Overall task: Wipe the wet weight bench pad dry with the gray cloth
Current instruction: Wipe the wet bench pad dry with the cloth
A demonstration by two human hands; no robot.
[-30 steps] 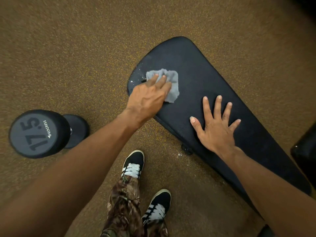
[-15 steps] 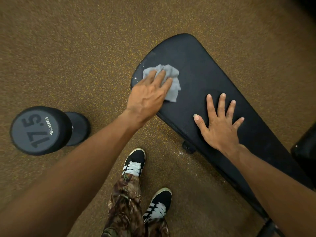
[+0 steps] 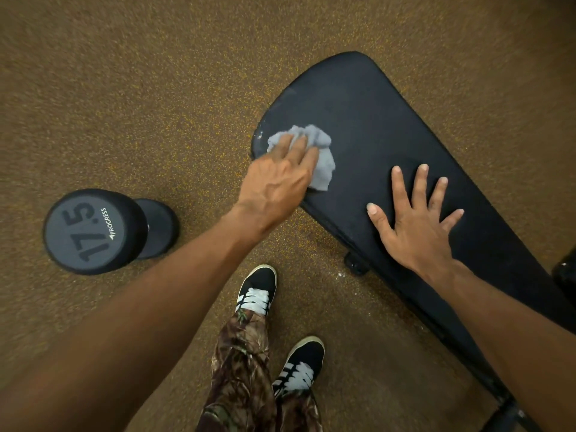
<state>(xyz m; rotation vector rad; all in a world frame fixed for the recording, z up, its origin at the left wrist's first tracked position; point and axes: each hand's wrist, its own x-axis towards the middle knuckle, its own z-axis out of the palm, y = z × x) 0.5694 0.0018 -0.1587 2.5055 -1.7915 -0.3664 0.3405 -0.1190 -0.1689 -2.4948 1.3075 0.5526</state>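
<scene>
The black weight bench pad (image 3: 367, 101) runs from upper centre down to the lower right. A crumpled gray cloth (image 3: 321, 151) lies on its near left edge. My left hand (image 3: 277, 182) presses down on the cloth with fingers laid over it. A few wet specks show on the pad's rim just left of the cloth. My right hand (image 3: 414, 219) rests flat on the pad to the right, fingers spread, holding nothing.
A black 17.5 dumbbell (image 3: 96, 232) stands on end on the speckled brown floor to the left. My two black shoes (image 3: 258, 291) and camouflage trousers are below the pad. A dark bench foot (image 3: 355, 263) sits under the pad's near edge.
The cloth under my left hand has bunched up more and shifted slightly along the pad's left edge. My right hand stays flat on the pad.
</scene>
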